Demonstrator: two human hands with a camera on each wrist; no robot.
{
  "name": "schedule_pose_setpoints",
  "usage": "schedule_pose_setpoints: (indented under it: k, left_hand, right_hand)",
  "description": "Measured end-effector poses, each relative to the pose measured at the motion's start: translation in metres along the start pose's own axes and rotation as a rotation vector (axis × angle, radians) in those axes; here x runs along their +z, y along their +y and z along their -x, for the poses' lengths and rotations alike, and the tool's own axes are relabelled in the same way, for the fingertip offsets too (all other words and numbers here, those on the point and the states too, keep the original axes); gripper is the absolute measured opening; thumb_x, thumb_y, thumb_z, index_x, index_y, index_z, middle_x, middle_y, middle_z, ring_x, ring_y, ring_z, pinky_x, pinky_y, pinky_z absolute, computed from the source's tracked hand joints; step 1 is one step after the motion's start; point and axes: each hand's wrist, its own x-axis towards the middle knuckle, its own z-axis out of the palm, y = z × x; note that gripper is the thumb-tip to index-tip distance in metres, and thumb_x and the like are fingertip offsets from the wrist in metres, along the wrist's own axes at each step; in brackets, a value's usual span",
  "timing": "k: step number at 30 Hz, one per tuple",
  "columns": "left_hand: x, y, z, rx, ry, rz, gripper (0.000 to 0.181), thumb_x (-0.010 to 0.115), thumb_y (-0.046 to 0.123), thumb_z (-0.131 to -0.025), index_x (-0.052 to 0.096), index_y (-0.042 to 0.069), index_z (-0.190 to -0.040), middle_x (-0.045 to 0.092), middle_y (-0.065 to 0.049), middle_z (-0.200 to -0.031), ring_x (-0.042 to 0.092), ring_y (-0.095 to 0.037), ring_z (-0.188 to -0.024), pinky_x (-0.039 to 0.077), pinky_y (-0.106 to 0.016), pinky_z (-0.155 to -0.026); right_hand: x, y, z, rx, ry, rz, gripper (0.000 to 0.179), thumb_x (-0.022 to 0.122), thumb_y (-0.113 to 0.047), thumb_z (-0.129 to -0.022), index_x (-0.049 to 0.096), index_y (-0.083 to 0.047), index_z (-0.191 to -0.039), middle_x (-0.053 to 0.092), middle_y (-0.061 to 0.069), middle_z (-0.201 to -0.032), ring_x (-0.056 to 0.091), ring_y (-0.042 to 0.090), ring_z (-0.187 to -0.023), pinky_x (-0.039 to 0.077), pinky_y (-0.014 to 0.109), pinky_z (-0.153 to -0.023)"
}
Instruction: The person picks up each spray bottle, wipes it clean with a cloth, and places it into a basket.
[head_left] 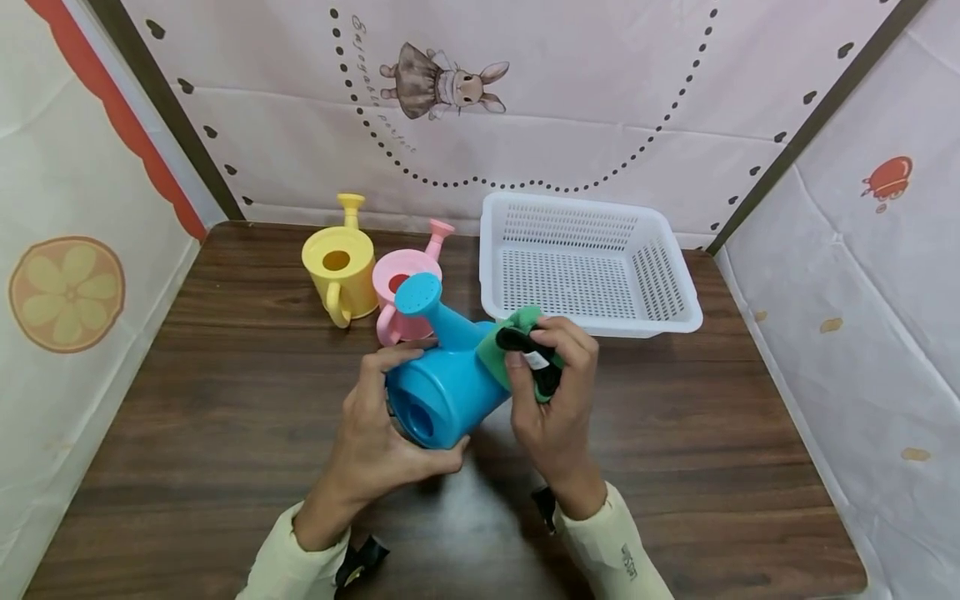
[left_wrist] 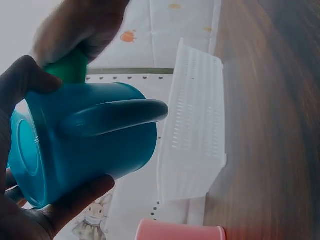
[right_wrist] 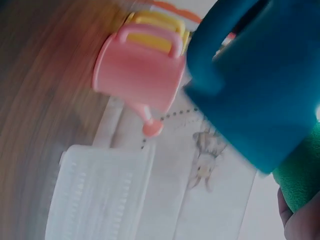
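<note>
A blue watering can (head_left: 457, 387) is held tilted above the table, its spout head pointing up and away. My left hand (head_left: 382, 425) grips it round the open-top end, thumb on the near side and fingers on the far side. In the left wrist view the can's handle (left_wrist: 117, 117) faces the camera. My right hand (head_left: 558, 392) pinches a folded green cloth (head_left: 491, 354) with a black side and a white label, pressed against the base end of the can. The green cloth (right_wrist: 300, 172) also shows against the can in the right wrist view.
A yellow watering can (head_left: 358, 279) and a pink watering can (head_left: 408, 321) stand side by side at the back left of the wooden table (head_left: 225, 400). A white perforated basket (head_left: 487, 267) sits at the back right. Printed cloth walls (head_left: 600, 75) enclose the table.
</note>
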Motion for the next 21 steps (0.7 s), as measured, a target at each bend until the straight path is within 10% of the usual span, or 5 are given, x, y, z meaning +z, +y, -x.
schedule_pose_setpoints:
  k: [21]
  left_hand:
    - [0.003, 0.001, -0.004, -0.050, -0.046, 0.035, 0.102, 0.109, 0.018, -0.062, 0.058, 0.010, -0.150, 0.063, -0.016, -0.152, 0.065, -0.033, -0.134, 0.063, -0.062, -0.108]
  right_hand:
    - [0.017, -0.032, -0.001, -0.110, -0.028, -0.077, 0.030, 0.060, -0.015, -0.116, 0.054, 0.013, -0.124, 0.057, 0.030, -0.129, 0.060, 0.036, -0.121, 0.056, 0.030, -0.113]
